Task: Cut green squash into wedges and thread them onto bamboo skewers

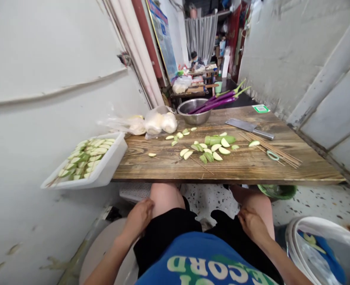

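My left hand (140, 215) rests against my left thigh, fingers loosely bent and nothing visible in it. My right hand (252, 222) lies on my right thigh, also with no object in sight. On the wooden table (163, 172) in front of me are pale green slices (217, 156), scattered around a partly cut green vegetable (220, 140). A cleaver (243, 126) lies to the right, beside a bundle of wooden skewers (281, 153) and a light green ring-handled peeler or scissors-like tool (272, 155). Skewered slices (87, 158) fill a white tray (115, 158) at the left.
A steel bowl (203, 118) holds long purple eggplants (219, 102). Plastic bags with whitish contents (159, 122) sit near the left wall. Below the table's right side are a green basin (281, 192) and a white bucket (295, 237). Walls stand close on both sides.
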Demonstrator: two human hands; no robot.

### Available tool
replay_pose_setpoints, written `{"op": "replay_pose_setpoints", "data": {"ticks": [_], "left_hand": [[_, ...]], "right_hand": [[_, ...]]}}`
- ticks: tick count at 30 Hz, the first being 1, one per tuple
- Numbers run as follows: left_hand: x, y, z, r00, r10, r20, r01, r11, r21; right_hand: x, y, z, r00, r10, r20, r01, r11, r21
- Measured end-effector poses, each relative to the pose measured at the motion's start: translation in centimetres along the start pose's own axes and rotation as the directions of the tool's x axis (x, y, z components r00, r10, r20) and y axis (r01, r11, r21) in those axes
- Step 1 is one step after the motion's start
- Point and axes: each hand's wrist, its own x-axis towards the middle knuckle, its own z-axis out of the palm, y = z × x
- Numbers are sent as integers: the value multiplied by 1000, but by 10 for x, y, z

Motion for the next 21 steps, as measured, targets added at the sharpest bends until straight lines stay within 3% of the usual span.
{"op": "replay_pose_setpoints", "data": {"ticks": [2,4,6,8,11,15,18,21], "left_hand": [[16,-11,7,999,-6,-46,5,999,-32],[27,-23,17,981,-145,-132,135,987,-84],[31,-33,26,934,-278,-226,250,957,-145],[29,-37,33,905,-315,-286,281,947,-154],[21,-31,37,915,-264,-306,251,965,-82],[22,-18,35,941,-83,-328,98,995,29],[30,-16,35,936,-39,-350,42,999,-1],[32,-12,36,974,2,-227,-7,1000,-23]], "right_hand": [[4,11,10,988,100,-116,-114,986,-122],[11,20,14,951,223,-212,-260,951,-167],[21,28,14,911,321,-260,-366,919,-149],[33,36,11,878,393,-272,-430,898,-93],[48,45,5,850,463,-251,-479,878,-5],[53,43,2,861,428,-276,-443,897,10],[48,39,4,856,429,-289,-443,896,20],[39,36,4,833,467,-298,-488,873,4]]}}
